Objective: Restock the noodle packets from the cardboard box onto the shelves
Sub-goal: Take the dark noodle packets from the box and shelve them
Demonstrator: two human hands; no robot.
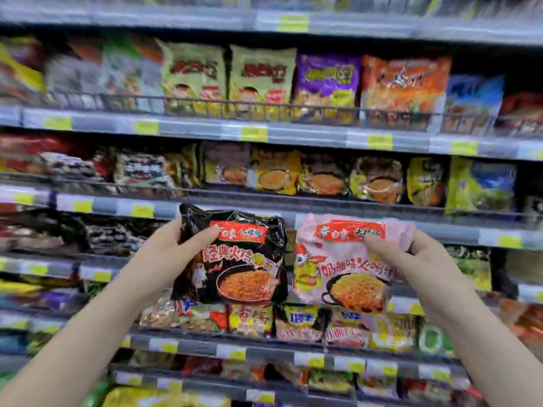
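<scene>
My left hand [176, 245] grips the upper left corner of a black noodle packet [235, 265], thumb on its front. Beside it, my right hand [411, 254] pinches the top right of a pink noodle packet [338, 268]. Both packets are held upright, side by side, in front of the middle shelves. The cardboard box is not in view.
Store shelves [264, 133] fill the view, several tiers with wire front rails and yellow price tags. Rows of noodle packets in green, purple, orange and yellow stand on them. The shelf right behind the held packets is mostly hidden. The view is blurred at the edges.
</scene>
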